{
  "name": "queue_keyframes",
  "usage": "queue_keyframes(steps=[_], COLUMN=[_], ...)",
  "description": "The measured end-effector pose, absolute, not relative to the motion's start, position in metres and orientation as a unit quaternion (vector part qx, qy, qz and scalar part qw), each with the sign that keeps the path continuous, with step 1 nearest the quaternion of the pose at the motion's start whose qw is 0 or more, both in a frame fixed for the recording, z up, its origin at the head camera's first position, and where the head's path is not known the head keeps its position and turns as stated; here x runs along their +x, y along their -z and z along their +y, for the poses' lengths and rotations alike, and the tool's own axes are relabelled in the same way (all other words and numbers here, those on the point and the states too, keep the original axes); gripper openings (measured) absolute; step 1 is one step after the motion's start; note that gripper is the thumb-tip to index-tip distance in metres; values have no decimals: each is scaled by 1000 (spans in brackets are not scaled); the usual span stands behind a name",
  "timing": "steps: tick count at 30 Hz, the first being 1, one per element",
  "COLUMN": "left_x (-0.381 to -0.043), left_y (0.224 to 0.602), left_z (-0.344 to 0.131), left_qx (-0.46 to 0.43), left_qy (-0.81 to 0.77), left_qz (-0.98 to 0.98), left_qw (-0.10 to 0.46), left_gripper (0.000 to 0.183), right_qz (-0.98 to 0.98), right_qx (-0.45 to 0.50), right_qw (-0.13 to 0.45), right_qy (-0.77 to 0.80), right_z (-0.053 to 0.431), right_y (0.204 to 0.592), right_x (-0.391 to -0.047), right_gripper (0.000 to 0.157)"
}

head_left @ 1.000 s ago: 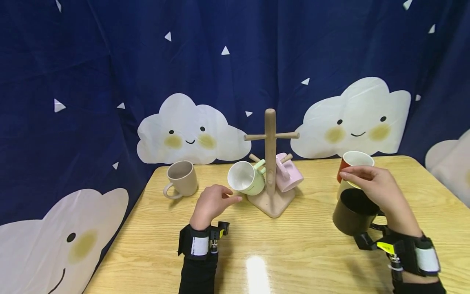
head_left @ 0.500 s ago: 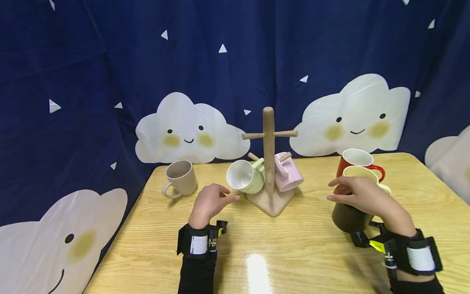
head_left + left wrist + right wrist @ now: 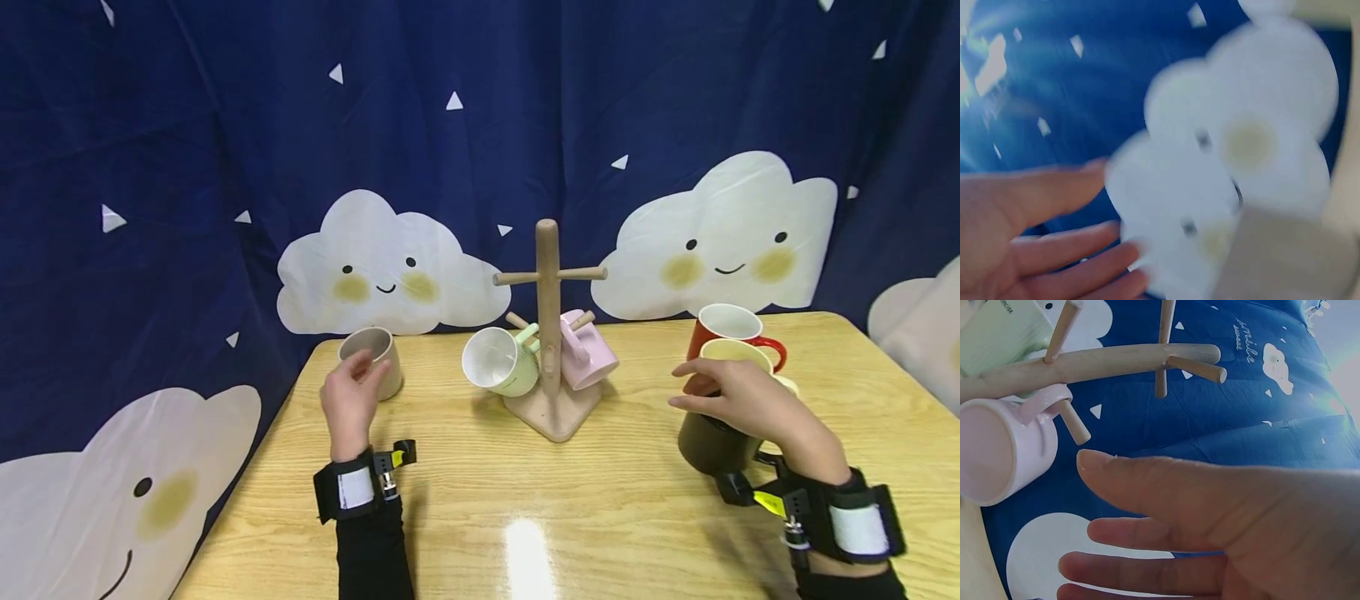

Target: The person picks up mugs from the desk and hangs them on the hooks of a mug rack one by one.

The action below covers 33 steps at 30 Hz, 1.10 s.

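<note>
Head view: the left hand (image 3: 349, 408) was at the taupe mug (image 3: 391, 382), empty, thumb and fingers loosely parted; contact could not be told. The right hand (image 3: 757, 408), empty and relaxed, hung just by the black mug (image 3: 708, 446). Judged best: left fingers squarely round wall or handle, lift level. Left wrist view: thumb stood wide of fingers; blur hid any label. Right wrist view: thumb and fingers parted; beyond them, curtain script (image 3: 1246, 340) and print (image 3: 1007, 309) on the green mug (image 3: 1007, 340) were not surely readable
</note>
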<state>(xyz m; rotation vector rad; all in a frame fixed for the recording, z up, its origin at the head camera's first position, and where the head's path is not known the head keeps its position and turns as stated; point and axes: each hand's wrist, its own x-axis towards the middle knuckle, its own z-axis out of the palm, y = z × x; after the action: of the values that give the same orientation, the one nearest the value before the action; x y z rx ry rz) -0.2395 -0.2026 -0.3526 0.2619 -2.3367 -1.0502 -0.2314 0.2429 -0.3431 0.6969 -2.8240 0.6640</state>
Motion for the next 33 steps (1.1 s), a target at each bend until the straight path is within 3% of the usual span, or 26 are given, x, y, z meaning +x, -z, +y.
queue_keyframes(steps=[3,6,12,19,29,33], left_x=[-249,-255,-267,-272,-244,-232], left_y=[368,387,412,421,374,352], left_z=[-229,-251,-265,-265,-260,-253], left_qx=[172,208,197,184,178,168], left_qy=[393,381,373,363,363,395], left_qz=[-842,-845,-862,-853,-835,-826], left_qw=[328,312,282,327,372,366], left_gripper=[47,51,34,24,25,30], right_qz=[-943,-944,-947,-946,-940,-940], right_qx=[234,233,225,226,197,188], right_qw=[78,71,51,58,140,146], right_qy=[-223,-223,-225,-226,-241,-242], right_z=[245,243,241,239,238,239], right_y=[342,342,343,345,342,342], right_x=[-231,-231,-231,-233,-233,-234], right_gripper=[46,47,50,48,40,40])
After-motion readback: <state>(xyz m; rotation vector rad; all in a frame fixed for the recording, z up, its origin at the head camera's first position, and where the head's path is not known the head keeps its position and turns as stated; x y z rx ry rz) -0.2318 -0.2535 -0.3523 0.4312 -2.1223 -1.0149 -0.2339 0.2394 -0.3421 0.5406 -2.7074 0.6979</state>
